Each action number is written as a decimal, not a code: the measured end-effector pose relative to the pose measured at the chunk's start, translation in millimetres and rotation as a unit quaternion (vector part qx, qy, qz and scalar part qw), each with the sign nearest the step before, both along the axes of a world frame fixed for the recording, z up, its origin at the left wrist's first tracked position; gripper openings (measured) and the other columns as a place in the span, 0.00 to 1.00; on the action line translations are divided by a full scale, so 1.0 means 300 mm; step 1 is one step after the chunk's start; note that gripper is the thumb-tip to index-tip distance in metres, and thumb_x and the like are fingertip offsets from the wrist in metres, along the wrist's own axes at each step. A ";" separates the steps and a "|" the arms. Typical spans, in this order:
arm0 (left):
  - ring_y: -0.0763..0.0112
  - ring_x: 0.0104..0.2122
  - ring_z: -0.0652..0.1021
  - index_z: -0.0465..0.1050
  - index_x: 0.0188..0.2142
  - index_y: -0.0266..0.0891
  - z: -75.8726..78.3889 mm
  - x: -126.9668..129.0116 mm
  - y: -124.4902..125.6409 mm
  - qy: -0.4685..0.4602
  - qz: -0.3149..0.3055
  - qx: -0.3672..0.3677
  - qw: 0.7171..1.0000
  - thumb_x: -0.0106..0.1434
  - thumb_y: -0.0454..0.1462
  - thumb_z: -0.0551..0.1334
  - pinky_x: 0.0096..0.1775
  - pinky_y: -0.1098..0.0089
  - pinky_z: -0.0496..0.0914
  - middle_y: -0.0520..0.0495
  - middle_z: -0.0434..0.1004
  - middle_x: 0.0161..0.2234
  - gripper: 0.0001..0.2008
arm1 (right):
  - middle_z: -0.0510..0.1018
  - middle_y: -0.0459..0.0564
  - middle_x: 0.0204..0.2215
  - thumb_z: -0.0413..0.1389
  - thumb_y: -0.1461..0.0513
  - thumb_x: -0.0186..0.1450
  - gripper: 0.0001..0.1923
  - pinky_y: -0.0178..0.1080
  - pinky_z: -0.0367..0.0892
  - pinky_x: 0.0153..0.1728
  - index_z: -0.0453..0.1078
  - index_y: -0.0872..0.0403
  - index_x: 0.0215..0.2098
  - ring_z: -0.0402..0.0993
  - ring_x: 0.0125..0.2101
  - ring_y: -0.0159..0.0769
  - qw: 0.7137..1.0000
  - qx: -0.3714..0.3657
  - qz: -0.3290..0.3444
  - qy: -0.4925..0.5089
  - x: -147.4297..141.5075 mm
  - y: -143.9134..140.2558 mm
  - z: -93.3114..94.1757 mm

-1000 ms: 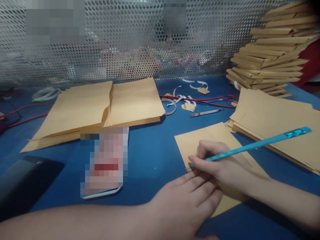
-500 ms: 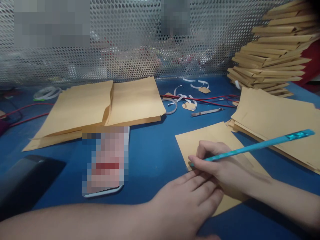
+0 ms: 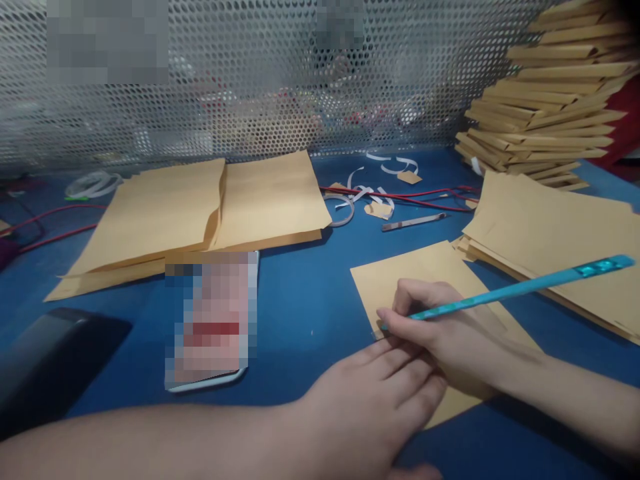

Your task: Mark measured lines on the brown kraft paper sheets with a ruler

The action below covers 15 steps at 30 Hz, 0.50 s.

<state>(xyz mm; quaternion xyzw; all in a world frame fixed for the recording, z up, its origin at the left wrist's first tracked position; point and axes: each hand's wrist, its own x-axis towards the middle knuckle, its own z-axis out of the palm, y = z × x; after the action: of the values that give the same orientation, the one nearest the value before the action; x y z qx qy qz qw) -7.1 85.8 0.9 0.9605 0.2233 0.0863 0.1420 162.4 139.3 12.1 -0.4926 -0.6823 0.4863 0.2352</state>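
A long teal pen (image 3: 515,291) slants up to the right out of my right hand (image 3: 430,320), whose fingers are closed around its lower end. Its tip is down near the left edge of a brown kraft paper piece (image 3: 445,267), perhaps an envelope; any writing there is too small to make out. My left hand (image 3: 375,393) lies flat over the near left part of that paper, fingers stretched out and just below my right fingers. Both hands cover much of the paper.
Brown envelopes (image 3: 270,193) lie left of centre, above a phone (image 3: 210,383) with a blurred screen. More lie at right (image 3: 550,233), below a tall leaning stack (image 3: 540,107). Red cables (image 3: 415,197), white strips and a thin tool (image 3: 414,223) are near the perforated metal panel (image 3: 250,80).
Almost nothing differs. The pen's upper end has shifted slightly up and right, while both hands keep their places on the paper. The view has tilted very slightly.
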 end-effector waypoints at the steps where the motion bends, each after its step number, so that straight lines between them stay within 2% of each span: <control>1: 0.60 0.63 0.55 0.55 0.61 0.29 0.000 0.001 -0.001 0.000 0.000 0.000 1.000 0.69 0.50 0.50 0.63 0.66 0.37 0.39 0.60 0.61 0.31 | 0.72 0.40 0.18 0.57 0.61 0.63 0.16 0.30 0.60 0.21 0.61 0.53 0.19 0.67 0.22 0.28 1.000 -0.001 -0.002 -0.001 0.000 0.000 -0.001; 7: 0.60 0.63 0.56 0.55 0.62 0.29 -0.001 0.003 0.000 -0.002 0.001 -0.009 1.000 0.69 0.50 0.50 0.63 0.66 0.37 0.39 0.60 0.61 0.31 | 0.72 0.40 0.18 0.57 0.62 0.62 0.16 0.31 0.59 0.21 0.60 0.53 0.19 0.66 0.21 0.28 1.000 -0.021 -0.010 0.007 -0.003 -0.001 -0.003; 12: 0.60 0.64 0.53 0.54 0.62 0.29 0.001 0.000 0.000 0.000 0.000 -0.015 1.000 0.69 0.50 0.50 0.63 0.66 0.38 0.39 0.57 0.62 0.31 | 0.68 0.39 0.17 0.55 0.65 0.60 0.14 0.31 0.59 0.19 0.57 0.52 0.19 0.65 0.20 0.28 0.996 -0.041 -0.072 0.043 -0.001 -0.006 -0.007; 15: 0.60 0.64 0.53 0.55 0.62 0.29 0.003 0.000 -0.002 -0.004 -0.001 -0.025 1.000 0.69 0.49 0.50 0.63 0.65 0.40 0.38 0.57 0.63 0.30 | 0.68 0.40 0.17 0.54 0.67 0.59 0.14 0.31 0.59 0.20 0.56 0.52 0.19 0.64 0.20 0.28 0.997 -0.038 -0.062 0.015 0.001 -0.005 -0.005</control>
<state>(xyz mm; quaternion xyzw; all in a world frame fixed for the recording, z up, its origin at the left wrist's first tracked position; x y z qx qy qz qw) -7.0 85.2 1.7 0.9565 0.2240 0.0845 0.1665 162.7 137.9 10.7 -0.5350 -0.6283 0.5035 0.2558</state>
